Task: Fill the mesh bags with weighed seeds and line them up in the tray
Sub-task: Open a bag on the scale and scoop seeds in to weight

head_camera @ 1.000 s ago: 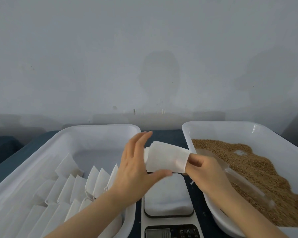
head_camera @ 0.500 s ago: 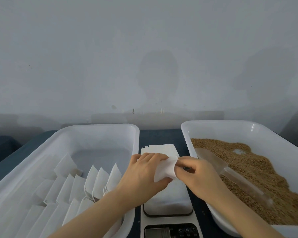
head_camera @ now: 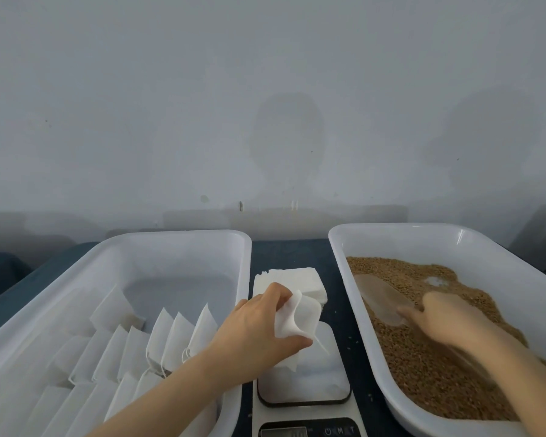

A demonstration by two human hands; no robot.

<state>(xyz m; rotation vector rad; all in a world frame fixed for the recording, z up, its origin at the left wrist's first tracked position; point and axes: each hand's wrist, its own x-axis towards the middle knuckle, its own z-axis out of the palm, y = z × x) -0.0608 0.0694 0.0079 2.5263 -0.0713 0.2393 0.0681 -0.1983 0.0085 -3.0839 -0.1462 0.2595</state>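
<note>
In the left tray (head_camera: 177, 244) white bags (head_camera: 171, 339) stand in leaning rows. Just right of its rim the left hand (head_camera: 259, 332) pinches a mesh bag (head_camera: 300, 316) between thumb and curled fingers, mouth open above the scale (head_camera: 312, 383) (a stack of spare bags (head_camera: 287, 280) lies just behind). In the right tray (head_camera: 423, 238) a clear scoop (head_camera: 382, 302) rests on brown seeds (head_camera: 423, 367); the right hand (head_camera: 451, 320) is blurred over its handle, so I cannot tell whether its fingers grip it.

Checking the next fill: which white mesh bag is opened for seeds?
The white mesh bag the left hand holds over the white scale: its mouth gapes, while the stacked bags behind lie flat and the upright bags line the left white tray.
</note>
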